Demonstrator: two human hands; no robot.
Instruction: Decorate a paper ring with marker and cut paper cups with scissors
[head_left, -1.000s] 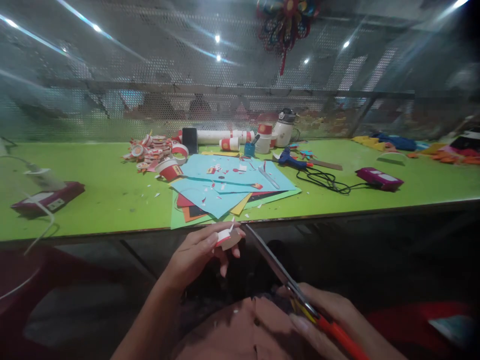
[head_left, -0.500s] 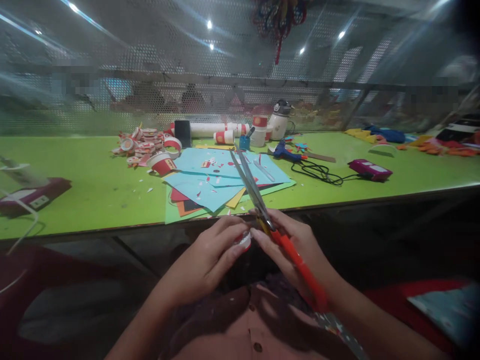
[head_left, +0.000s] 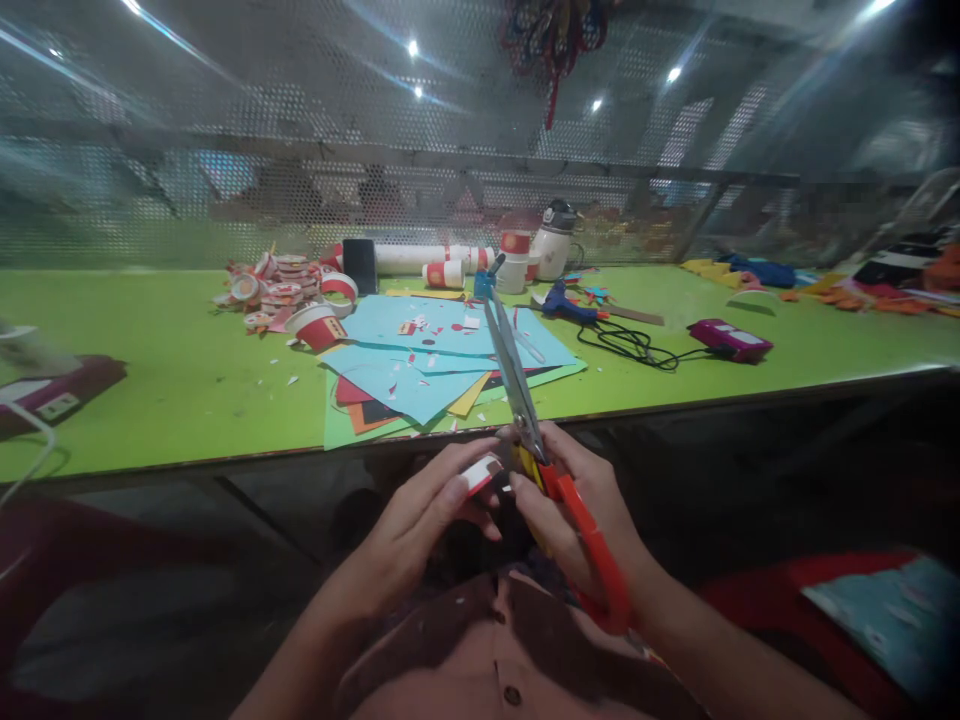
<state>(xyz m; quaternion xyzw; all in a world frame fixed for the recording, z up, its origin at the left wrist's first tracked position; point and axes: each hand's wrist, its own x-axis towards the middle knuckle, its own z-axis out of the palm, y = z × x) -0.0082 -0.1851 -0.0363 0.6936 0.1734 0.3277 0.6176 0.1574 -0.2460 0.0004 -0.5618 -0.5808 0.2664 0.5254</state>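
Note:
My left hand point(head_left: 427, 515) pinches a small white piece with a red edge point(head_left: 481, 474), which looks like cut paper cup, between thumb and fingers. My right hand point(head_left: 581, 500) is closed around a large pair of scissors with orange handles point(head_left: 592, 550). The blades point up and away toward the table, a little apart at their tips. A tiny white scrap point(head_left: 507, 489) shows by my right thumb. Both hands are close together just before the table edge. Beyond them, light blue paper sheets point(head_left: 405, 380) lie strewn with small scraps.
A cut paper cup point(head_left: 315, 326) and a heap of cup pieces point(head_left: 277, 290) lie at the left. At the back stand a phone point(head_left: 359, 267), paper cups point(head_left: 514, 262) and a bottle point(head_left: 553, 243). A blue glue gun point(head_left: 568, 303) and a purple power strip point(head_left: 731, 340) lie at the right.
The small white piece has turned and more of it shows in my left fingers. The scissors have tilted more upright, and their tips have shifted right relative to the sheets.

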